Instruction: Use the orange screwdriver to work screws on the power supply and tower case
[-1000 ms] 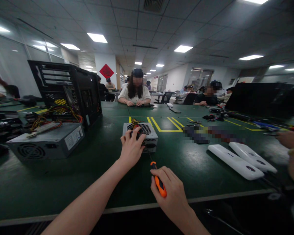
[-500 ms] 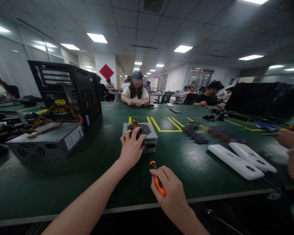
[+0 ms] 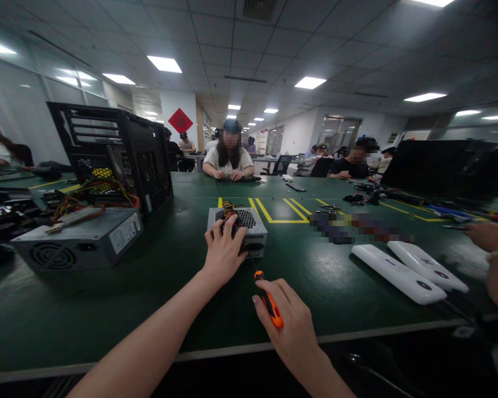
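A grey computer power supply (image 3: 257,239) with a perforated top stands on the green table in front of me. My left hand (image 3: 225,243) grips its near left part, fingers over the top and the bundled cables (image 3: 229,210). In my right hand (image 3: 288,309) is a screwdriver (image 3: 275,313) with an orange and black handle, held between thumb and fingers. Its thin shaft points up toward the near face of the power supply. Whether the tip sits in a screw is too small to tell.
Left of me are a second power supply (image 3: 78,240) with loose cables and a black computer case (image 3: 149,160). Two white devices (image 3: 398,275) lie to the right, near another person's hand (image 3: 489,236). A person (image 3: 229,157) sits across the table (image 3: 207,326).
My right fingers have shifted on the screwdriver handle, the thumb moving slightly down and away from it. My left hand and the power supply stay almost where they were.
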